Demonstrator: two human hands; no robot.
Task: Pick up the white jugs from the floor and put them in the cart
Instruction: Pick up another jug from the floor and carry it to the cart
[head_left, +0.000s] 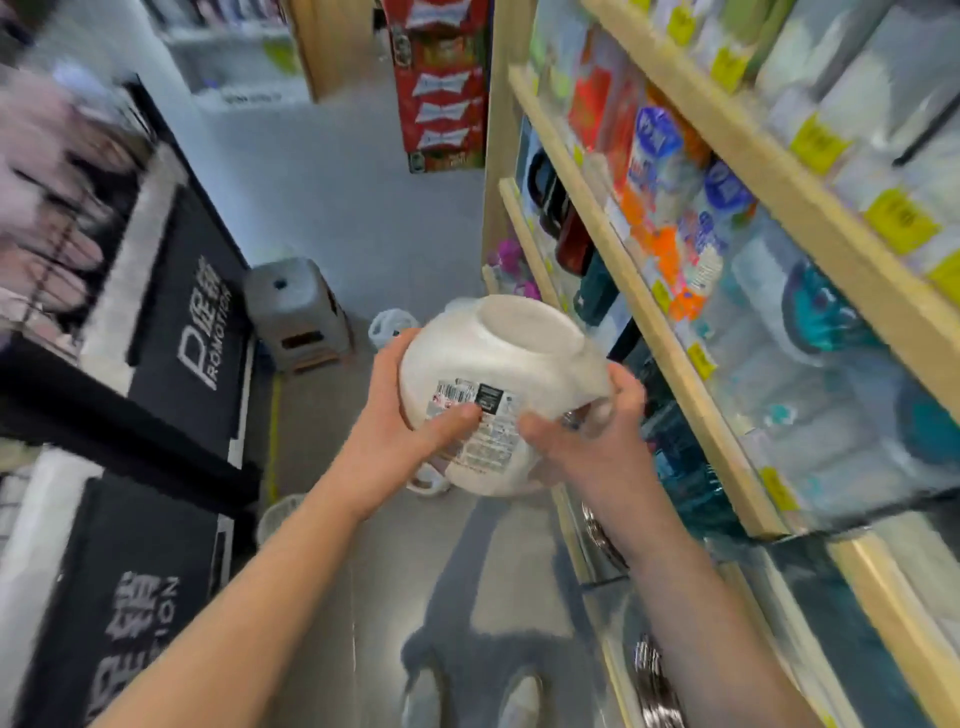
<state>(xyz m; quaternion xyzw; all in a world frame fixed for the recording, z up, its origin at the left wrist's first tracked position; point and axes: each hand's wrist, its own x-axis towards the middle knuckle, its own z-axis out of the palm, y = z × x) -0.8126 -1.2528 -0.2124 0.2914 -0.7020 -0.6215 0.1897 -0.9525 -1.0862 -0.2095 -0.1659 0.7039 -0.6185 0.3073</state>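
I hold a white jug (498, 358) in mid-air at the centre of the head view, tipped so its round base faces up and away. A printed label with a barcode faces me. My left hand (410, 415) grips its left side, thumb on the label. My right hand (597, 441) grips its right side near the neck. Another white jug (387, 327) stands on the floor beyond, and part of a further white jug (428, 483) shows below the held one. No cart is clearly in view.
Wooden shelves (670, 332) packed with bottles and containers run along the right. Black promotion bins (192, 322) line the left. A grey plastic stool (296, 312) stands on the floor ahead, a white mesh basket (278, 514) lower left. My feet (467, 696) are below.
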